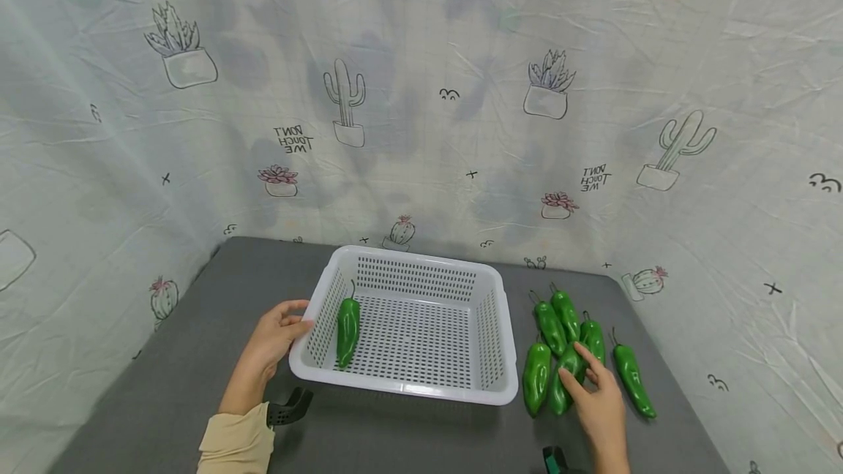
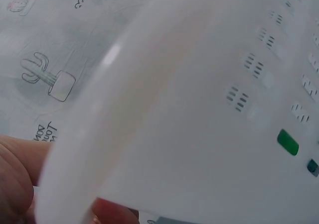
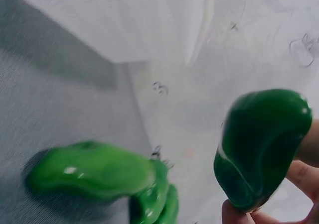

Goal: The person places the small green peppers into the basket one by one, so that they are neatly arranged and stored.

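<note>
1. Head view: from where I stand, the basket (image 1: 415, 342) sits at the middle of the table (image 1: 395, 437). The boxed pepper (image 1: 347, 331) lies inside it, near the left wall, stem toward the far side.
2. Progress (judgement): early stage. One pepper is in the basket; six are outside it, counting the one in the fingers.
3. Remaining stock: five loose peppers (image 1: 550, 326) lie to the right of the basket. Four are grouped around the right hand's fingertips; the fifth, a lone pepper (image 1: 634, 380), lies apart at the right, tip toward the near side.
4. Right hand (image 1: 599, 393): pinching the held pepper (image 1: 560, 397) between thumb and fingers, the gap set by the pepper's thickness. The right wrist view confirms the grip. Whether the held pepper touches the table or its neighbours, I cannot tell. It is outside the basket, to the right.
5. Left hand (image 1: 279, 333): pinching the basket's left rim, spread no wider than the rim requires. The left wrist view shows digits on both sides of the edge. Whether the basket is lifted there or merely steadied, I cannot tell.
</note>
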`<state>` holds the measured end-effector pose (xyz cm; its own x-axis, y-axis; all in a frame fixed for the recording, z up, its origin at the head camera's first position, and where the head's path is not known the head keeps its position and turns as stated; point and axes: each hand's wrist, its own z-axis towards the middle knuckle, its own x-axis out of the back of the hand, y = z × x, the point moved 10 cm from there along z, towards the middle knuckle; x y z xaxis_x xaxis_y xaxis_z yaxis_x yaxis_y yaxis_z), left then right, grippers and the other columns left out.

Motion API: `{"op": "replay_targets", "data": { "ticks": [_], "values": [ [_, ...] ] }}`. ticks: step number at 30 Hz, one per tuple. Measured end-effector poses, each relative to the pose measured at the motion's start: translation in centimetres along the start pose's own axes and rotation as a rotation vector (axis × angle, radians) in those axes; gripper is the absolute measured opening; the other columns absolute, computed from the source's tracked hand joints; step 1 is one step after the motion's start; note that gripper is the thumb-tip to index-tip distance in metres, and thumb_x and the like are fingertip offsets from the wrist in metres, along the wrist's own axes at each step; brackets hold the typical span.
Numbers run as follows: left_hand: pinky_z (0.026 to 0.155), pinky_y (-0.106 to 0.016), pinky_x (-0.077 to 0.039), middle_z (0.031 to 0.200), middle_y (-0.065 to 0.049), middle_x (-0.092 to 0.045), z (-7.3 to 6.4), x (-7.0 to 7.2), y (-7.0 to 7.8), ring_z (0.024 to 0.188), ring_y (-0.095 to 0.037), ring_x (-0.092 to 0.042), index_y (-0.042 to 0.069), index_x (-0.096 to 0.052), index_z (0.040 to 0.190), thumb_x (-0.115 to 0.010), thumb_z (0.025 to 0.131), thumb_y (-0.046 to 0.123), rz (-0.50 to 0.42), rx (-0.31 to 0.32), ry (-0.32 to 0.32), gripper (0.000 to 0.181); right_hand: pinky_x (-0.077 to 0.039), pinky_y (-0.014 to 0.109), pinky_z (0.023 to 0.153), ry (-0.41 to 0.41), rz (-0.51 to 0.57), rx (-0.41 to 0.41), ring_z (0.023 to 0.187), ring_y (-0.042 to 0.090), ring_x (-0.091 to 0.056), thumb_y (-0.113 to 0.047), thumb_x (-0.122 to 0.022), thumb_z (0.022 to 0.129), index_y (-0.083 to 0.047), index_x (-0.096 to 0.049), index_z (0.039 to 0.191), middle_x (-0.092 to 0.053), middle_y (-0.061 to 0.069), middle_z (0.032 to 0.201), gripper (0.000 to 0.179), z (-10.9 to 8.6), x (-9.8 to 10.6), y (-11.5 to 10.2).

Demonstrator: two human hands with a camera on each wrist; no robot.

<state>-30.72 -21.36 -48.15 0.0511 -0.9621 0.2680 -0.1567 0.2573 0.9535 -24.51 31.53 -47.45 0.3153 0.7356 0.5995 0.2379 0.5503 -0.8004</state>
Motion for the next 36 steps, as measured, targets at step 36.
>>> {"op": "replay_targets", "data": {
  "ticks": [36],
  "values": [
    [0.071, -0.038, -0.052, 0.115, -0.029, -0.058, -0.5, -0.1, 0.5, 0.093, -0.028, -0.064, -0.004, -0.038, 0.138, -0.057, 0.094, 0.010, -0.003, 0.013, -0.004, 0.049, -0.054, 0.029, 0.071, -0.305, 0.340, 0.409, 0.110, 0.041, -0.057, -0.017, -0.066, 0.090, -0.014, -0.046, 0.139, -0.038, 0.018, 0.140, 0.054, -1.4, -6.3, -17.4]
  ]
}}
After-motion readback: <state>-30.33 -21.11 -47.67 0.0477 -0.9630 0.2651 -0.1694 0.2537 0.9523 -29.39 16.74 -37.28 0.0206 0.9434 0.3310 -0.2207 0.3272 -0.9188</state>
